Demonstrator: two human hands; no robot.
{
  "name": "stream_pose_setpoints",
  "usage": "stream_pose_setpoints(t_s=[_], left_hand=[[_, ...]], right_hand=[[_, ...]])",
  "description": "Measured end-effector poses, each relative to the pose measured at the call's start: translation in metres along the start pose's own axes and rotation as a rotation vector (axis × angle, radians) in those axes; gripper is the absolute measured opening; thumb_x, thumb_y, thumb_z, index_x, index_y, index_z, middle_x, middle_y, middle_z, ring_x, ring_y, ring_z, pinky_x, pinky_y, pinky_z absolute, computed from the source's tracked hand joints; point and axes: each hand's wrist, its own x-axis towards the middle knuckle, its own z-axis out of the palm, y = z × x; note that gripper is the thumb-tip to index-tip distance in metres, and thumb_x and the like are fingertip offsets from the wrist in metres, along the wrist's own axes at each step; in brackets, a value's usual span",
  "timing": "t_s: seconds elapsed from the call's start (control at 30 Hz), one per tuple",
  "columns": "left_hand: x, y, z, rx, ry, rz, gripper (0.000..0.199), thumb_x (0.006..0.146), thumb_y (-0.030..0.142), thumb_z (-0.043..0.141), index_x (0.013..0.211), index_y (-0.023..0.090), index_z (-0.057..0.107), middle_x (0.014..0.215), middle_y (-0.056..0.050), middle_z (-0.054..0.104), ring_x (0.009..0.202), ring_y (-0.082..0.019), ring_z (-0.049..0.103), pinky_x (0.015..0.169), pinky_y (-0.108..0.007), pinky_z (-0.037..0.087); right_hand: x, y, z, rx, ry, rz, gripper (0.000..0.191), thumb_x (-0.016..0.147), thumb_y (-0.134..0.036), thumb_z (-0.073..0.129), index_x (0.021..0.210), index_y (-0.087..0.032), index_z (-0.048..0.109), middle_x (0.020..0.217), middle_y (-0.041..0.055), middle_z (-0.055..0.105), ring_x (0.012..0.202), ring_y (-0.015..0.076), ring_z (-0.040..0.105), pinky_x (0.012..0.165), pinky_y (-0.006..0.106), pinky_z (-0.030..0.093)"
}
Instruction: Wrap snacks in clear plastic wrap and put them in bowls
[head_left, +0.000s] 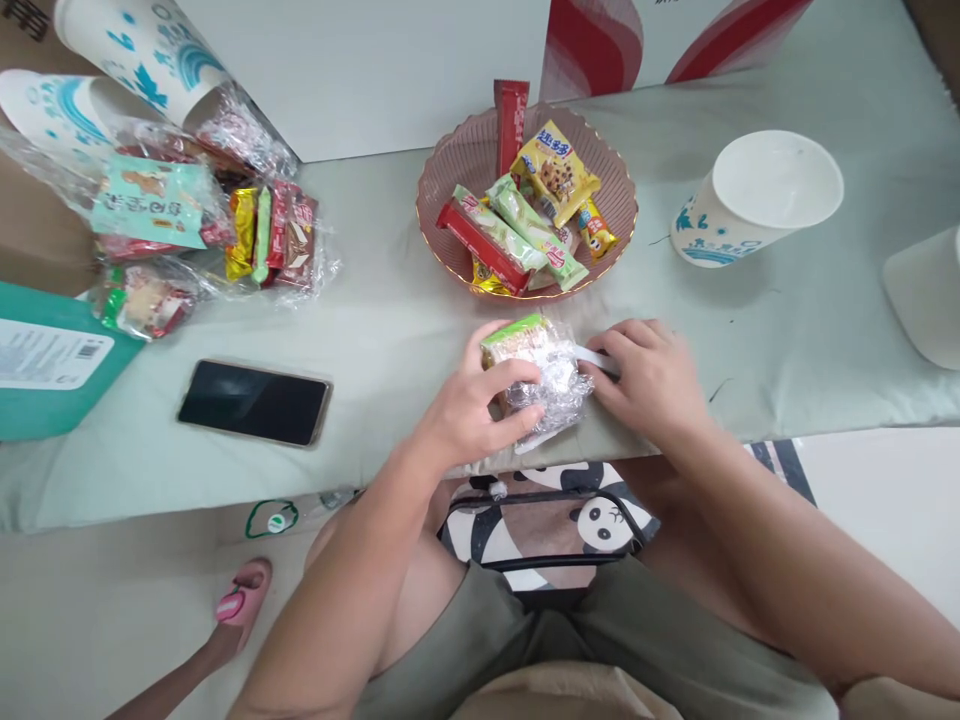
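Observation:
In front of the bowl, my left hand (484, 395) is wrapped around a snack package in crinkled clear plastic (551, 375), with a green and yellow end showing. My right hand (649, 375) pinches a slim pale tool (598, 360) whose tip meets the package's right side; its exact kind cannot be made out. Just beyond both hands stands a pink ribbed bowl (442, 240) with a gold rim. Inside it lie several wrapped snacks, among them a yellow cookie packet (556, 170) and a red and green bar (491, 240).
At right are a white paper cup (776, 190) and part of another white container (930, 295). A phone (255, 402) lies at left, near bagged snacks (262, 235) and tipped paper cups (142, 60). A white box (405, 70) stands behind. Another person's foot in a pink slipper (247, 595) shows below.

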Motion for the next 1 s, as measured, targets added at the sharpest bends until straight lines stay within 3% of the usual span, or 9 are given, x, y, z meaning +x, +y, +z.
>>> stream_pose_setpoints(t_s=[0.13, 0.23, 0.33, 0.43, 0.5, 0.63, 0.73, 1.0], left_hand=[[0.0, -0.003, 0.003, 0.099, 0.1, 0.011, 0.018, 0.089, 0.029, 0.07, 0.106, 0.025, 0.067, 0.156, -0.011, 0.034, 0.147, -0.033, 0.046, 0.106, -0.046, 0.056], [0.0, -0.005, 0.006, 0.114, 0.155, 0.056, 0.016, 0.09, 0.029, 0.068, 0.105, 0.026, 0.067, 0.158, -0.01, 0.03, 0.135, -0.03, 0.055, 0.097, -0.043, 0.059], [0.0, -0.004, 0.008, 0.109, 0.197, 0.098, 0.016, 0.09, 0.029, 0.067, 0.106, 0.026, 0.067, 0.156, -0.01, 0.034, 0.12, -0.026, 0.063, 0.089, -0.041, 0.06], [0.001, -0.001, 0.009, 0.155, 0.196, 0.12, 0.016, 0.09, 0.027, 0.067, 0.106, 0.025, 0.067, 0.157, -0.01, 0.034, 0.11, -0.023, 0.066, 0.085, -0.04, 0.06], [0.002, 0.002, 0.01, 0.205, 0.204, 0.152, 0.017, 0.09, 0.023, 0.067, 0.106, 0.025, 0.068, 0.16, -0.01, 0.032, 0.117, -0.026, 0.065, 0.087, -0.04, 0.059], [0.005, 0.006, 0.014, 0.259, 0.208, 0.217, 0.018, 0.091, 0.017, 0.067, 0.107, 0.024, 0.067, 0.165, -0.009, 0.028, 0.133, -0.03, 0.059, 0.093, -0.039, 0.059], [0.007, 0.005, 0.018, 0.261, 0.204, 0.262, 0.015, 0.092, 0.022, 0.069, 0.107, 0.024, 0.067, 0.166, -0.009, 0.028, 0.134, -0.03, 0.059, 0.097, -0.04, 0.059], [0.007, 0.004, 0.02, 0.227, 0.216, 0.255, 0.014, 0.09, 0.016, 0.067, 0.1, 0.025, 0.066, 0.168, -0.003, 0.027, 0.129, -0.027, 0.061, 0.094, -0.037, 0.058]], right_hand=[[-0.001, -0.002, -0.019, 0.167, -0.094, 0.295, 0.018, 0.088, -0.038, 0.056, 0.086, -0.021, 0.061, 0.069, 0.0049, 0.064, 0.059, 0.0188, 0.051, 0.058, 0.031, 0.031], [-0.002, -0.002, -0.031, 0.445, -0.185, 0.478, 0.016, 0.089, -0.037, 0.051, 0.084, -0.023, 0.057, 0.055, -0.0016, 0.054, 0.051, 0.0164, 0.047, 0.053, 0.03, 0.032], [-0.005, 0.003, -0.04, 0.679, -0.228, 0.537, 0.019, 0.088, -0.037, 0.049, 0.077, -0.023, 0.055, 0.051, -0.0031, 0.046, 0.05, 0.0146, 0.044, 0.051, 0.029, 0.033], [-0.01, 0.008, -0.047, 1.003, -0.211, 0.522, 0.025, 0.088, -0.045, 0.052, 0.077, -0.023, 0.053, 0.047, -0.0025, 0.05, 0.048, 0.0143, 0.046, 0.05, 0.029, 0.034], [-0.015, 0.006, -0.051, 1.267, -0.357, 0.502, 0.034, 0.087, -0.057, 0.057, 0.082, -0.024, 0.051, 0.047, -0.0015, 0.057, 0.042, 0.0147, 0.048, 0.045, 0.029, 0.034], [-0.025, -0.012, -0.052, 1.61, -0.83, 0.475, 0.053, 0.081, -0.072, 0.069, 0.087, -0.025, 0.046, 0.057, 0.0016, 0.07, 0.04, 0.0159, 0.057, 0.04, 0.026, 0.038], [-0.028, -0.024, -0.047, 1.675, -0.958, 0.483, 0.056, 0.081, -0.072, 0.072, 0.089, -0.023, 0.046, 0.063, 0.0022, 0.074, 0.045, 0.0158, 0.064, 0.041, 0.023, 0.043], [-0.026, -0.026, -0.041, 1.599, -0.876, 0.505, 0.044, 0.09, -0.061, 0.066, 0.091, -0.022, 0.045, 0.058, 0.0005, 0.071, 0.04, 0.0125, 0.059, 0.038, 0.02, 0.039]])
